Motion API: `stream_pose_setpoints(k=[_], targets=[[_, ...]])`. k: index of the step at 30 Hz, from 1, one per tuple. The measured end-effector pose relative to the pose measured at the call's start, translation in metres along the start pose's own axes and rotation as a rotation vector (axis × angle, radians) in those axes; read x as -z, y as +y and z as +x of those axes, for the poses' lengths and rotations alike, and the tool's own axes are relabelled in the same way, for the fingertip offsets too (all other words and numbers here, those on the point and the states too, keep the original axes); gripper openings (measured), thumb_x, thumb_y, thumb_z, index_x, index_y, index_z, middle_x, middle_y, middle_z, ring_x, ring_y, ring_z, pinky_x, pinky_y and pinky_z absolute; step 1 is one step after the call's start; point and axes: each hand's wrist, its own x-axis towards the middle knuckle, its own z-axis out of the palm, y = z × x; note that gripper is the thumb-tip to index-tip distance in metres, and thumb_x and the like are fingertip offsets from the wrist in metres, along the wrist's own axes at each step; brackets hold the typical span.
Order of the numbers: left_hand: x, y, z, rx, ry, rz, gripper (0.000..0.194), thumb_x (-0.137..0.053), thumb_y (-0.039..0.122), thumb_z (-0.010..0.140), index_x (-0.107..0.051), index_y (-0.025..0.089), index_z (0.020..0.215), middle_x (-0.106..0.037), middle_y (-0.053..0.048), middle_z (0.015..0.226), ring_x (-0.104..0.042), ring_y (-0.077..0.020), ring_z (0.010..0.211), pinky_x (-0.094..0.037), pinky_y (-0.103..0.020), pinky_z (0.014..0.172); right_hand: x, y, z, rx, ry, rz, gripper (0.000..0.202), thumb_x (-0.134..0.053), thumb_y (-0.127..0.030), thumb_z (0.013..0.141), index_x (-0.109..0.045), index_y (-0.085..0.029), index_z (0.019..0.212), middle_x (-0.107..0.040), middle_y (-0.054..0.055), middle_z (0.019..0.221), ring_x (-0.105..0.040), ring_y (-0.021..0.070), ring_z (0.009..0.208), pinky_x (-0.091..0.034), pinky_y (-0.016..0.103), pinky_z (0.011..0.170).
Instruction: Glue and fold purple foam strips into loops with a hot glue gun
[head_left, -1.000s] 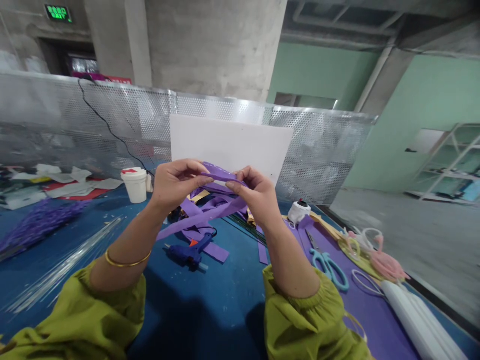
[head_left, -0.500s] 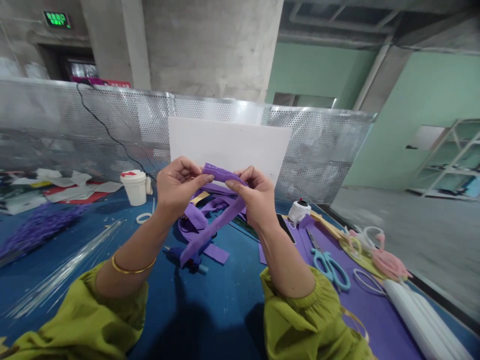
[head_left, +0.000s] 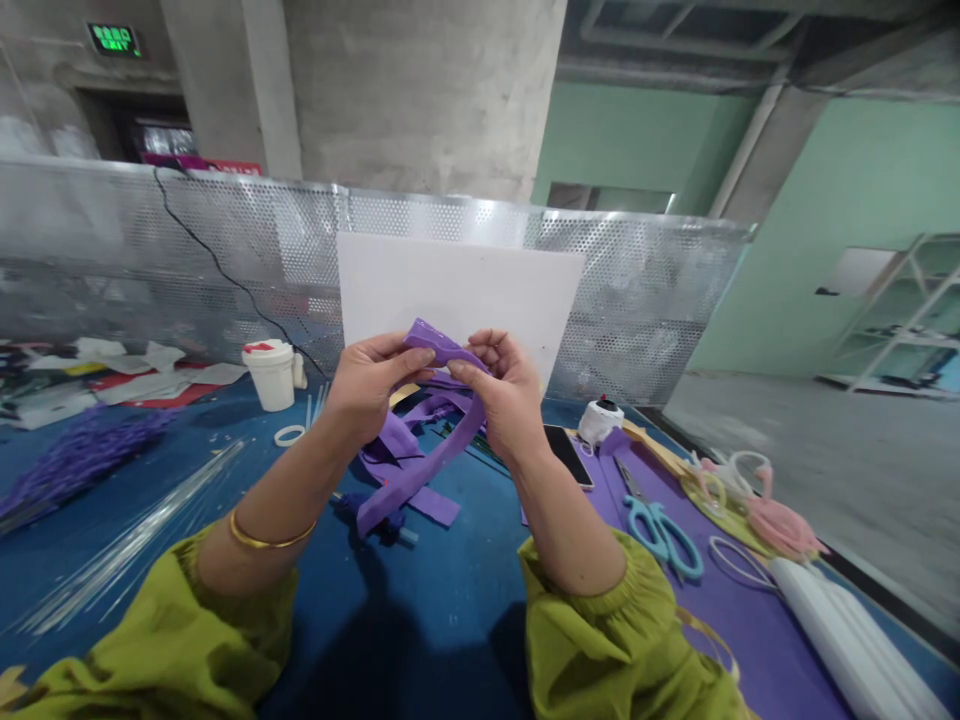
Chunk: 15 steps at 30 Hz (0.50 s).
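A long purple strip (head_left: 442, 346), which looks like paper or felt, is stretched between my two hands above the table. My left hand (head_left: 371, 385) pinches its upper left end between thumb and fingers, and a band of glossy dots shows along that end. With thumb against fingers, my right hand (head_left: 510, 390) grips the strip a little further along. The rest of it hangs below and curves down to the left. Behind the hanging part lie more purple strips (head_left: 435, 505) and a dark blue glue gun (head_left: 382, 515), partly covered.
Blue scissors (head_left: 664, 535) rest on a purple sheet (head_left: 750, 640) at the right, near a phone (head_left: 570, 455) and a white spool (head_left: 600, 422). A white cup (head_left: 271, 378), clear thin rods (head_left: 142, 540) and a purple fringed bundle (head_left: 82, 455) are at left. A white board (head_left: 457, 285) stands behind.
My left hand has shifted right, nearer my right hand, and the strip's end now tilts up more. My right hand's outer fingers have loosened and lifted.
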Motion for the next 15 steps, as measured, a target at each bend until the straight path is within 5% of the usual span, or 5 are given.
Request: stream_pose_setpoints(k=[5,15], targets=[[-0.0022,-0.0003,-0.0007,0.067,0.054,-0.057,0.022,-0.088,0.028,0.062,-0.078,0.015,0.076,-0.077,-0.006,0.078,-0.073,-0.016,0.07,-0.061,-0.027,0.072,-0.0008,0.0025,-0.0006,0.031,-0.018,-0.07,0.036,-0.079,-0.024,0.069,-0.06,-0.024,0.099,-0.064,-0.001,0.088,-0.062,0.0141,0.082,-0.053,0.033,0.08],[-0.006,-0.0001,-0.0067,-0.053,0.123,0.049,0.018,-0.089,0.026,0.059,-0.074,0.016,0.066,-0.073,-0.002,0.065,-0.066,-0.0128,0.059,-0.055,-0.025,0.063,-0.0014,0.0048,-0.0023,0.042,-0.036,-0.125,0.036,-0.084,-0.035,0.069,-0.065,-0.023,0.097,-0.068,0.002,0.094,-0.064,0.016,0.088,-0.053,0.034,0.085]])
